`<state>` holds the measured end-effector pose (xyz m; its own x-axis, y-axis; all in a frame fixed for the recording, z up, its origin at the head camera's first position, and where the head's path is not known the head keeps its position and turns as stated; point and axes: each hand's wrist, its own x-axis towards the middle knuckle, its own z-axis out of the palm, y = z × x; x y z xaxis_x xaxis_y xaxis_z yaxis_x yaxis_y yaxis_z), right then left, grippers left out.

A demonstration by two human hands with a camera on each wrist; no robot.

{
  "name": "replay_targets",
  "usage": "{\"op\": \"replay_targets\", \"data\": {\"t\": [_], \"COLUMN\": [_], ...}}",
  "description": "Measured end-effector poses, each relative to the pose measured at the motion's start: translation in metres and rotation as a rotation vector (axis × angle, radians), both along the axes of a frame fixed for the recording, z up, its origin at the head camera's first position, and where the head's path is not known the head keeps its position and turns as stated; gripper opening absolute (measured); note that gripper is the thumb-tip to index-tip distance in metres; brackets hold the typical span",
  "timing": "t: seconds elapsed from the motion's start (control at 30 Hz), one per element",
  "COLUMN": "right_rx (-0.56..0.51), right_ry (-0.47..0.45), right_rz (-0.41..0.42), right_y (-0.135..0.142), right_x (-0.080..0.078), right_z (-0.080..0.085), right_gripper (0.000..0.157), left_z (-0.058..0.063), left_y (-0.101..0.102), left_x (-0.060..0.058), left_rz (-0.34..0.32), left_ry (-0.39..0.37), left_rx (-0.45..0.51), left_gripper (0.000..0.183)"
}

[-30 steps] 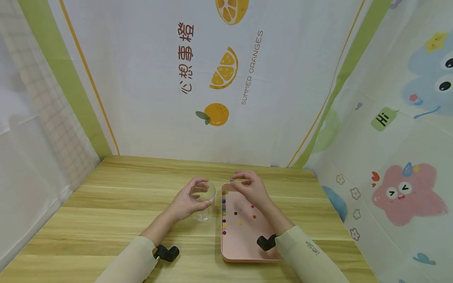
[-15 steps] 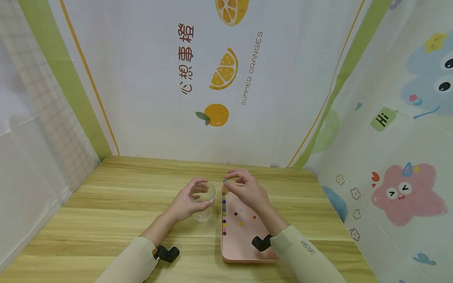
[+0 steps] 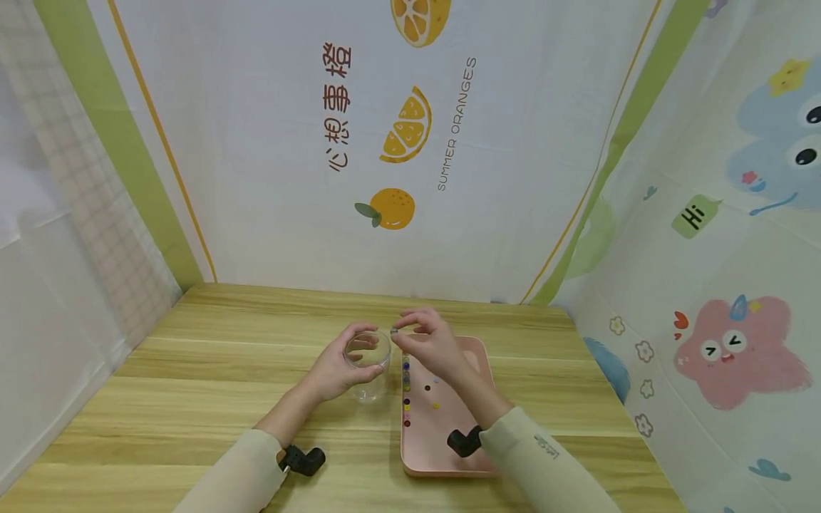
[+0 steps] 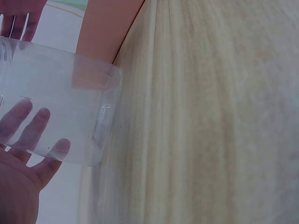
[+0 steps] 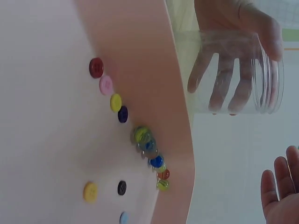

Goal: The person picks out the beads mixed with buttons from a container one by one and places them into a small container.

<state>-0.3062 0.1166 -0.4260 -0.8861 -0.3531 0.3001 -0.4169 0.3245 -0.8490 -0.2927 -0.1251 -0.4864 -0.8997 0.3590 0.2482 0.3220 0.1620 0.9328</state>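
My left hand [image 3: 330, 370] grips a clear, open-topped plastic jar [image 3: 367, 390] standing upright on the table left of the pink tray [image 3: 449, 445]. In the left wrist view its fingers curl round the jar's wall. Between thumb and forefinger, my right hand [image 3: 439, 349] pinches a small bluish-grey piece [image 3: 394, 331], right at the jar's rim; its exact kind is too small to tell. Inside the tray, a row of glass marbles [image 5: 156, 161] lies along the left wall. Buttons in dark red [image 5: 96, 67], pink [image 5: 106, 85], yellow [image 5: 116, 102] and navy [image 5: 123, 114] continue that row.
Loose buttons lie on the tray floor, among them a black one [image 5: 122, 187], a yellow-orange one [image 5: 90, 192] and a light blue one [image 5: 124, 217]. The wooden table [image 3: 224, 356] meets a printed curtain [image 3: 288, 235] behind, with another cloth [image 3: 705, 285] at right.
My right hand has moved left from over the tray to the jar's rim, carrying the small bluish-grey piece. The left hand and jar have stayed in place.
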Motion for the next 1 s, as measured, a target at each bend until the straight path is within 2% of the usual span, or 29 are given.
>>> {"op": "replay_targets", "data": {"t": [0.27,0.63,0.83,1.0], "right_rx": [0.017,0.039,0.073,0.065], "right_ry": [0.04,0.024,0.048,0.028], "right_rz": [0.031,0.064,0.057,0.051], "right_y": [-0.013,-0.025,-0.029,-0.032], "right_x": [0.001,0.003,0.002,0.002], "right_z": [-0.002,-0.005,-0.011,-0.014], "right_gripper": [0.017,0.017,0.016,0.016], "left_z": [-0.001,-0.001,-0.002,-0.002], "left_y": [-0.002,-0.002,-0.002,-0.002], "left_x": [0.0,0.001,0.0,0.001], "left_rz": [-0.012,-0.022,-0.03,-0.027], "left_ry": [0.003,-0.026,-0.016,-0.012], "left_rx": [-0.002,0.015,0.02,0.018], "left_gripper": [0.07,0.069,0.069,0.069]}}
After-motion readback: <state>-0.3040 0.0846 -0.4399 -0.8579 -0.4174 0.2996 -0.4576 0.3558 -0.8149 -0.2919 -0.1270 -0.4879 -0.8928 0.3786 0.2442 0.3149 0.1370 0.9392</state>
